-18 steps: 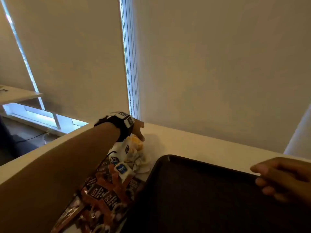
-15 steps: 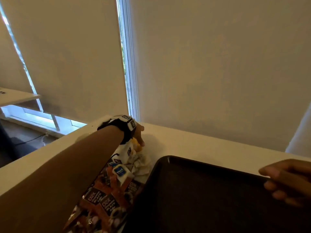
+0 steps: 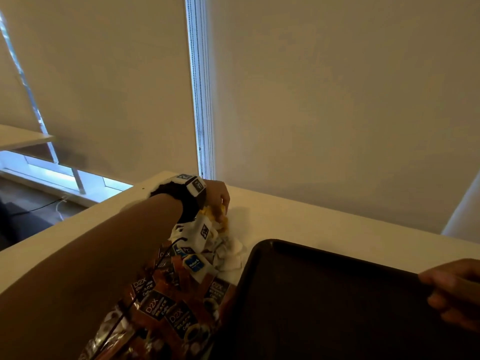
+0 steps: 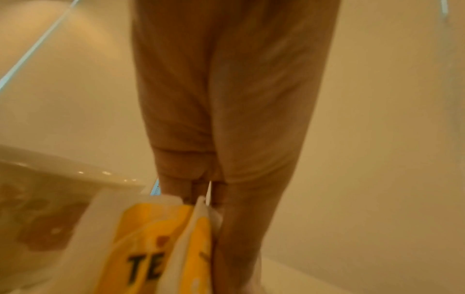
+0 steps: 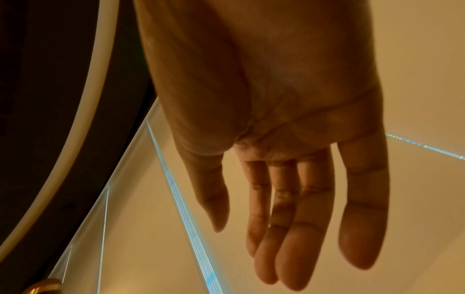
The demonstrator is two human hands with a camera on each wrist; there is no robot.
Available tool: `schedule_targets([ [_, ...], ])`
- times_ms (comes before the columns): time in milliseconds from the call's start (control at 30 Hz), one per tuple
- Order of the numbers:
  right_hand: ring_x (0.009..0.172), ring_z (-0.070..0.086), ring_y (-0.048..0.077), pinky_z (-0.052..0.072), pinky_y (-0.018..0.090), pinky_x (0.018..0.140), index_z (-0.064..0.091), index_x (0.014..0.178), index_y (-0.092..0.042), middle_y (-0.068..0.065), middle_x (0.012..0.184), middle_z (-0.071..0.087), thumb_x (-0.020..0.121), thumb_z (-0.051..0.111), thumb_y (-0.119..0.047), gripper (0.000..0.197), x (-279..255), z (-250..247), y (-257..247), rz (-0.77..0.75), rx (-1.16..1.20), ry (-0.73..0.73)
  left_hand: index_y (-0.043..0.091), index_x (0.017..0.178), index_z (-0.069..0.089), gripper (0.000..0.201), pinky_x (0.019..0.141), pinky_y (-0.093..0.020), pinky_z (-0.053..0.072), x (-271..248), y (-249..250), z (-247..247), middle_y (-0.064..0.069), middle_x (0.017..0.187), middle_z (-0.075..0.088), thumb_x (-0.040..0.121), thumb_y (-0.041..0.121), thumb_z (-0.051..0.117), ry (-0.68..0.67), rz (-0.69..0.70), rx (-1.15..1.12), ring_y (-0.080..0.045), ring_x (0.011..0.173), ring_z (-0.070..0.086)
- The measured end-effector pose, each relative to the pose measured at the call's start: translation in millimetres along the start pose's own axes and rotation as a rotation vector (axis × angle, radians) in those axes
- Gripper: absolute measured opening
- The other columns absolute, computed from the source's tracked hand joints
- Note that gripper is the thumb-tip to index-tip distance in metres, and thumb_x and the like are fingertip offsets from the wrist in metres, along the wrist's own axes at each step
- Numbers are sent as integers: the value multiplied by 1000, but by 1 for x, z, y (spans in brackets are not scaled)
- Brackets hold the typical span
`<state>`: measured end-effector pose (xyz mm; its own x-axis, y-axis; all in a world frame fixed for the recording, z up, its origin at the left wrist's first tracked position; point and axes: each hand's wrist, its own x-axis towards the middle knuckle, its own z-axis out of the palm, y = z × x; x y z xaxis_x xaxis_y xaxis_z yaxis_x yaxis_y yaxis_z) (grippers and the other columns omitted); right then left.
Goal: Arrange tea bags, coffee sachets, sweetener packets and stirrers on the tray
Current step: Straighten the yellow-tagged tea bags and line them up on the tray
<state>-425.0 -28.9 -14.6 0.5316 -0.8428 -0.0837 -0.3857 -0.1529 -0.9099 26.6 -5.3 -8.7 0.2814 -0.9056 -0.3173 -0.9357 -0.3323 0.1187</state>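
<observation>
My left hand reaches to the far end of a heap of packets on the white table. In the left wrist view its fingers pinch the top of yellow tea bags, which also show under the hand as yellow tea bags. Nearer lie white sachets with blue labels and brown coffee sachets. The dark tray sits bare to their right. My right hand hovers over the tray's right side, its fingers straight and holding nothing. No stirrers are in view.
Drawn roller blinds with a bead cord stand right behind the table's far edge. The table's left edge drops to the floor beside my left forearm. Crumpled white packets lie between the heap and the tray corner.
My left hand has dipped its fingers onto the yellow tea bags. The right hand has drifted a little right and lower in view.
</observation>
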Motion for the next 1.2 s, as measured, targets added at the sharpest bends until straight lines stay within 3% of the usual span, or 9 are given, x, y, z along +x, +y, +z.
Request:
schedule_targets([
  [133,65,71,28,54,52,80,75,70,-28,11,74,72,-1,68,-84,90,-7,18,-24,6,-21,-57,10,91,70,17,74,-25,42,-31,-6,-23,4,82,59,77,18,75,302,118,-81,-13,83,54],
  [267,70,71,14,58,27,61,74,73,-33,0,75,73,17,63,-89,80,-24,45,-62,-163,11,13,13,84,70,13,63,-14,41,-74,12,-52,8,73,61,76,20,77,519,263,-272,-1,68,56],
  [367,81,69,6,55,26,67,72,86,-33,-7,89,72,55,59,-65,47,-19,72,-88,-236,186,23,14,84,70,10,55,-6,40,-110,51,-54,12,70,62,76,17,76,428,397,-429,7,61,57],
  [533,117,54,11,53,42,89,54,120,-35,-9,122,58,67,58,-65,61,-4,115,-82,-135,370,-180,16,82,71,9,64,-14,48,-136,116,-25,9,73,69,75,12,76,196,608,-593,-2,68,62],
  [600,113,59,15,55,43,85,54,123,-28,-4,121,62,77,59,-54,53,-4,117,-75,-123,424,-260,16,82,72,11,66,-15,47,-134,137,-10,7,74,69,78,5,72,173,663,-576,-2,69,61],
  [733,86,70,18,57,25,64,59,114,-14,7,104,71,91,57,-24,26,-5,108,-62,-123,461,-251,12,84,72,10,67,-16,49,-127,159,16,2,78,71,75,8,76,294,676,-700,-4,73,63],
  [867,81,70,15,55,22,62,62,111,-13,5,97,72,91,57,-19,21,-1,101,-47,-71,423,-196,14,100,68,25,74,-29,55,-125,163,35,-11,96,69,78,24,73,286,621,-843,-18,85,67],
  [1000,78,70,17,55,23,60,60,112,-11,8,96,72,91,57,-16,22,8,100,-40,-45,519,-92,20,99,64,19,63,-17,55,-119,153,43,-3,91,67,82,24,69,308,586,-916,-3,75,66],
  [1200,75,71,17,56,24,61,59,113,-8,9,92,72,89,59,-14,24,15,98,-41,-100,570,-60,11,97,65,20,58,-17,54,-114,146,39,-7,79,70,80,19,72,285,554,-847,-10,69,69],
])
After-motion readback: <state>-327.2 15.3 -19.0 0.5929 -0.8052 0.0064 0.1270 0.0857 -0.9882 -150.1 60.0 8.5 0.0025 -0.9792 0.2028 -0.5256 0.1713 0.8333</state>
